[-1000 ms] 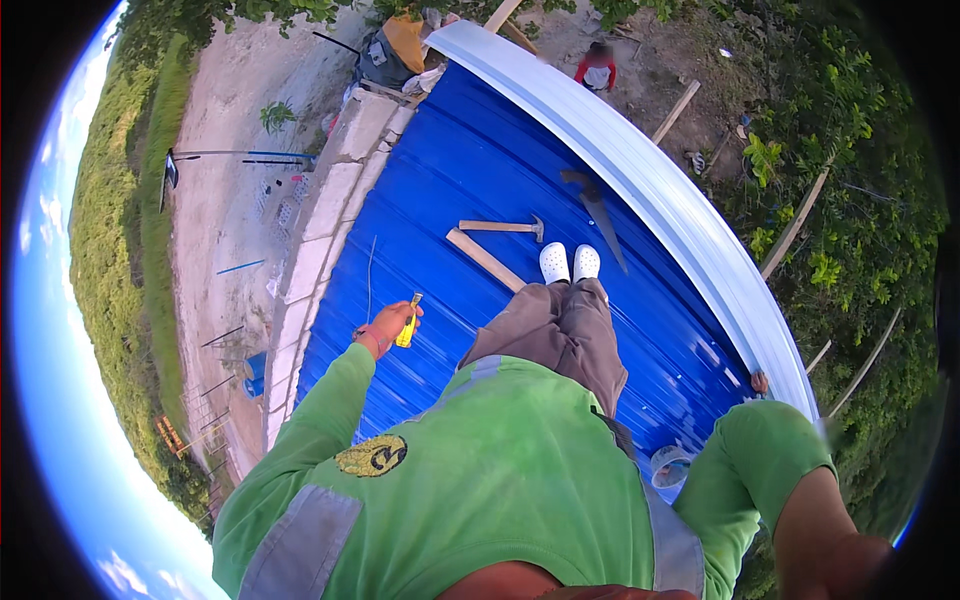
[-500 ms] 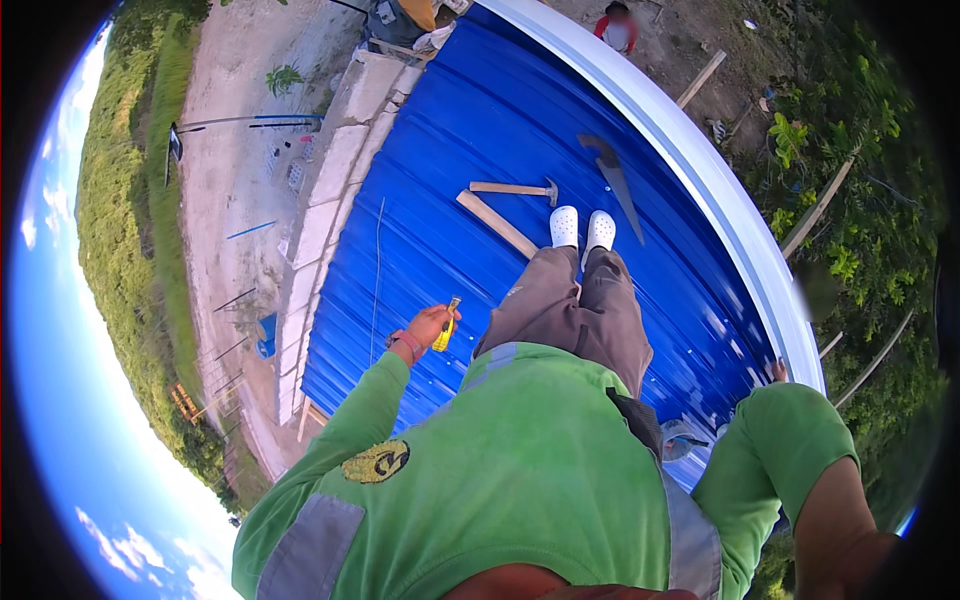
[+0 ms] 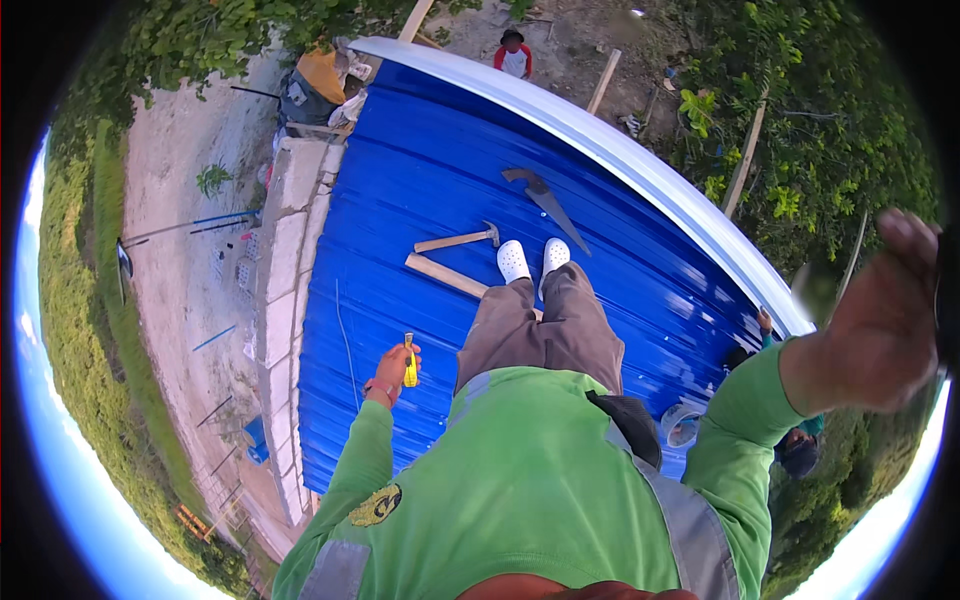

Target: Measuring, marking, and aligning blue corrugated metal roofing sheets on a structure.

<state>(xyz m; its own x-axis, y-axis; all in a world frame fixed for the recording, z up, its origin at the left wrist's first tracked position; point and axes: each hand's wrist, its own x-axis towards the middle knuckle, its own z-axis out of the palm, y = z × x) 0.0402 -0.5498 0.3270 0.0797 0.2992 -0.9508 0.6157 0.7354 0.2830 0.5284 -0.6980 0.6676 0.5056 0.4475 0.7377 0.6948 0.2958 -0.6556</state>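
Note:
My left hand [image 3: 392, 368] is closed around a narrow yellow hand tool [image 3: 410, 362] with dark marks, held upright; its exact kind I cannot make out. The hand is over the blue metal roof [image 3: 400, 150], left of my legs. My right hand [image 3: 888, 315] is raised near the right rim, its fingers bunched and partly lost against a dark edge. On the roof by my white clogs [image 3: 513, 262] lie a claw hammer [image 3: 455, 241], a wooden board [image 3: 445, 273] and a handsaw [image 3: 552, 208].
A concrete block wall [image 3: 285, 270] borders the roof's left side; white trim [image 3: 600, 140] runs along the far edge. A bucket [image 3: 681, 424] stands at right. Another person's hand [image 3: 764, 319] is at the right roof edge. A person in red and white [image 3: 513, 62] is on the ground beyond.
The view has shifted, moving the roof and tools left and down in the picture. My right hand has come up into view at the right rim. My left hand still holds the yellow tool.

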